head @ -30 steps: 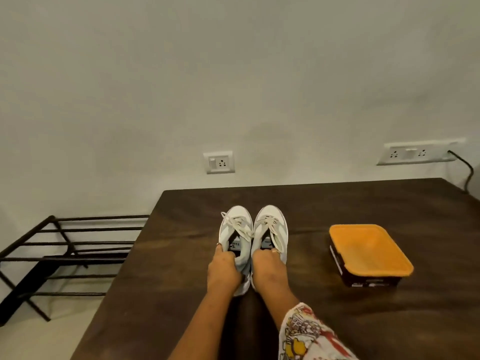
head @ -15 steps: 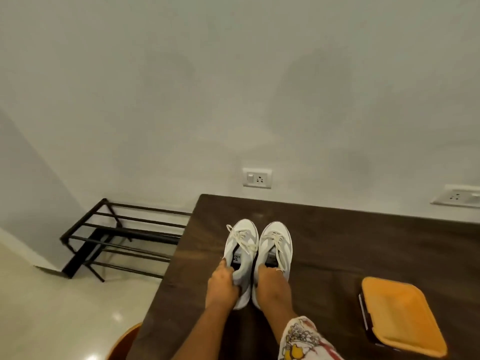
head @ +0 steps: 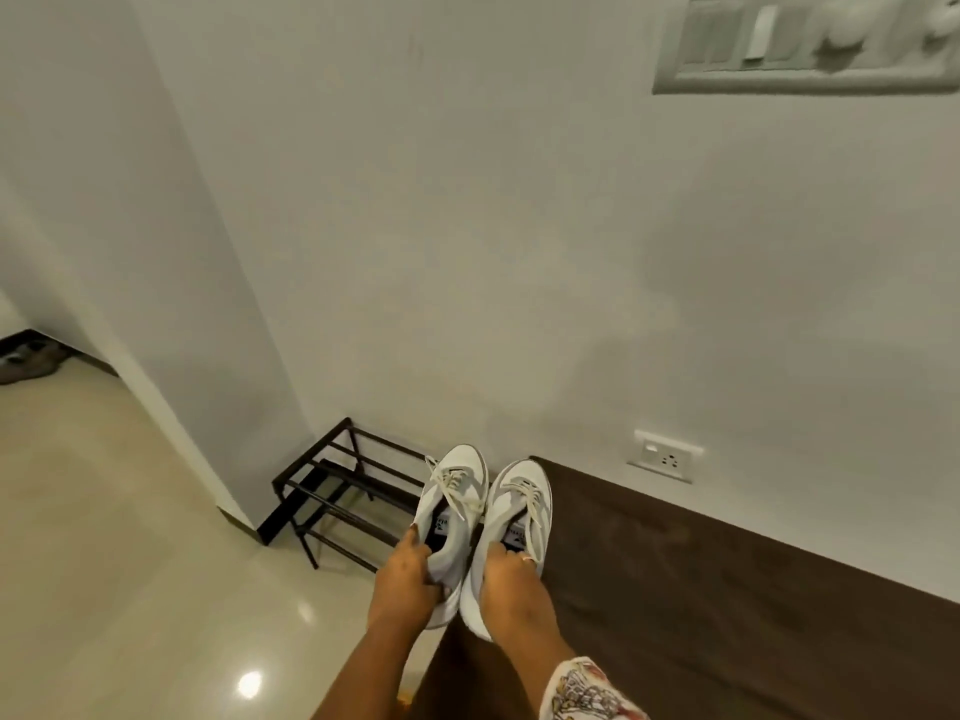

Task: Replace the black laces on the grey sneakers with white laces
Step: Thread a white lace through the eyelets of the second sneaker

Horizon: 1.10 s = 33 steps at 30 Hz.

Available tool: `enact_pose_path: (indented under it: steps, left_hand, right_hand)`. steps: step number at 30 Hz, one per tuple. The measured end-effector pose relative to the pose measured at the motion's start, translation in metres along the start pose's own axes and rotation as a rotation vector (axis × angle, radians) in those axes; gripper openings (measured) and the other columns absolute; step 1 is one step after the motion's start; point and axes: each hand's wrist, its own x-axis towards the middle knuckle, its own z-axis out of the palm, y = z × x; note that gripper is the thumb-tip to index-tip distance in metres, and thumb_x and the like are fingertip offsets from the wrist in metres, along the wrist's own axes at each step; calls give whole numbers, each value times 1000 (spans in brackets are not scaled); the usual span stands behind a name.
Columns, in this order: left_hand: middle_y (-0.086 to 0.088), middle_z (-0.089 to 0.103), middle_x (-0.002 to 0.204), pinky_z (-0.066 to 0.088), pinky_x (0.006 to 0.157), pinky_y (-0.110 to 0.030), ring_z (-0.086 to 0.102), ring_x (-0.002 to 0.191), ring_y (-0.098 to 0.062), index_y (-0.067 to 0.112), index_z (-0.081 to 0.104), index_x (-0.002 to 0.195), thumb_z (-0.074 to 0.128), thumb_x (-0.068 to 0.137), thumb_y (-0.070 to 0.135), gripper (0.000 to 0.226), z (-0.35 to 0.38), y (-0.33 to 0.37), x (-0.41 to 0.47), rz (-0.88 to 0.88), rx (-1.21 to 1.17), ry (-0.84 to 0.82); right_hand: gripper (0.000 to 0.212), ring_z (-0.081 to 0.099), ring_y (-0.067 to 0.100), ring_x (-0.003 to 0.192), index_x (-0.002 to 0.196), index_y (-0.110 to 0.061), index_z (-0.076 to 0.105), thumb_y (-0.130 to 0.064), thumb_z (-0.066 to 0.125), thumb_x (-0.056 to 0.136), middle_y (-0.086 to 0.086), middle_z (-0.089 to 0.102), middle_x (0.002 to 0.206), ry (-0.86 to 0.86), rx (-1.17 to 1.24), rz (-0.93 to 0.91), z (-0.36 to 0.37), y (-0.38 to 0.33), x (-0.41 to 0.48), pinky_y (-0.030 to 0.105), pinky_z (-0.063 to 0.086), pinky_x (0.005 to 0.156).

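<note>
Two grey and white sneakers with white laces are held up side by side, toes pointing away from me. My left hand (head: 408, 576) grips the heel of the left sneaker (head: 453, 504), fingers curled into its opening. My right hand (head: 511, 589) grips the heel of the right sneaker (head: 519, 511) the same way. The left sneaker hangs past the left edge of the dark brown table (head: 701, 589), over the floor and the rack. The right one is above the table's far left corner.
A black metal shoe rack (head: 343, 491) stands on the cream floor against the wall, left of the table. A wall socket (head: 665, 456) sits above the table's back edge. A switch panel (head: 800, 44) is high on the wall.
Both hands have lifted the sneakers off the table and carried them left toward the rack. The view has swung left, and the orange-lidded box has left the frame.
</note>
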Motion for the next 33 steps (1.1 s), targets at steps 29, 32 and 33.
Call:
enact_pose_path:
  steps: [29,32,33]
  left_hand:
    - [-2,25,155,34,90,-6,53,115,-7,17,65,107,60,89,31,23,118,-165,258,78,86,-156]
    - [0,20,157,33,91,-4,51,117,-4,20,65,105,60,90,33,21,119,-167,266,74,81,-160]
    - [1,18,157,35,93,-6,50,117,-5,19,64,108,59,90,33,23,119,-167,268,59,81,-162]
  right_hand:
    - [39,48,28,124,136,-8,39,-9,46,98,15,54,131,-182,-111,9,185,-20,262,35,46,99]
    - [40,48,29,124,135,-8,40,-10,49,97,15,55,130,-196,-142,-26,195,-19,266,37,47,98]
    - [39,49,29,123,134,-7,41,-10,50,96,16,56,129,-201,-145,-30,198,-19,267,37,47,98]
